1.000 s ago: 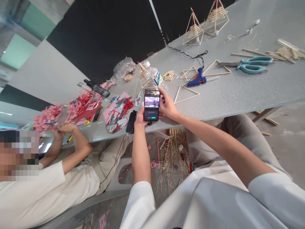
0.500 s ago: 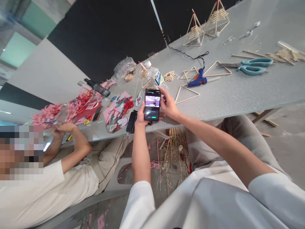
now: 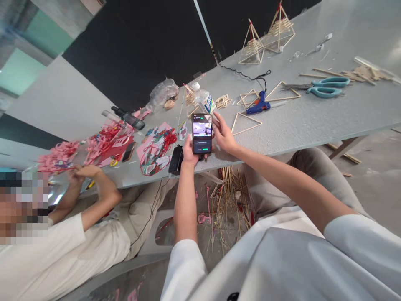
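Note:
A smartphone [image 3: 202, 138] with a lit screen is held upright over the table's front edge. My left hand [image 3: 189, 152] wraps round its lower left side. To the right of the phone, my right hand [image 3: 224, 134] has its fingers extended near the upper right edge; whether they touch it I cannot tell. Behind the phone stands a clear plastic bottle [image 3: 203, 99] with a white cap. Right of my right hand lies a triangle of thin wooden sticks [image 3: 246, 124], with a blue glue gun [image 3: 259, 104] beside it. A black device [image 3: 176, 159] sits left of my left hand.
Blue-handled scissors [image 3: 326, 88] and loose wooden sticks [image 3: 360, 75] lie to the right. Two stick pyramids [image 3: 250, 46] stand at the back. Pink ribbons [image 3: 103, 133] cover the left, where a co-worker's hands [image 3: 84, 171] are busy. Scattered sticks [image 3: 227, 200] lie beneath the table.
My right hand has drawn slightly away from the phone's right edge, fingers straighter. The phone sits a little higher and further right in view. The camera view has shifted slightly.

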`<state>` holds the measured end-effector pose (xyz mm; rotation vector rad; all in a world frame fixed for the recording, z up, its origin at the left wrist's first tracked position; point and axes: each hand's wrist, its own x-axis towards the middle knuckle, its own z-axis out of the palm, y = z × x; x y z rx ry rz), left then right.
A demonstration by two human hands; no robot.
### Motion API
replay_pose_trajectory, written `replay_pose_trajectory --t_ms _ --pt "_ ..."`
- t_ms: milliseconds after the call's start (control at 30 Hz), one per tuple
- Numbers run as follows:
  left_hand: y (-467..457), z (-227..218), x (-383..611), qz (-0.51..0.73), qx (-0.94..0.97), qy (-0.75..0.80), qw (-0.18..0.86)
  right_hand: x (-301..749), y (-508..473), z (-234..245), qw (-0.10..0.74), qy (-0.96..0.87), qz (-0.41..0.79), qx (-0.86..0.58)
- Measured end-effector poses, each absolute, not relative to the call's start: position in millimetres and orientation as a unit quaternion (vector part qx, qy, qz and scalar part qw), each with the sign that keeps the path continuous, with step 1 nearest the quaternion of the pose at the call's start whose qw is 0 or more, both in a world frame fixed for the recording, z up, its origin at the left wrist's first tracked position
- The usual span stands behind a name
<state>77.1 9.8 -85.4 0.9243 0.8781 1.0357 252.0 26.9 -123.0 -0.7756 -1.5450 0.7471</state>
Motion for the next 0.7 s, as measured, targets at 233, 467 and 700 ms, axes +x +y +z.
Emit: replay_pose_trajectory --t_ms 233,467,700 --pt "-9.7 -88.3 70.2 0.558 0.37 0.382 0.637 257.2 16.6 -126.3 0.527 -0.686 0.387 -0.319" --pt "-20.8 -90.2 57.8 0.588 0.348 0.353 0.639 258.3 14.5 -127.3 0.474 -0.779 0.308 -0.272" --pt "-22.3 -88.7 64.8 0.588 0.356 0.36 0.631 260.0 12.9 -125.9 0.472 -0.795 0.271 -0.269"
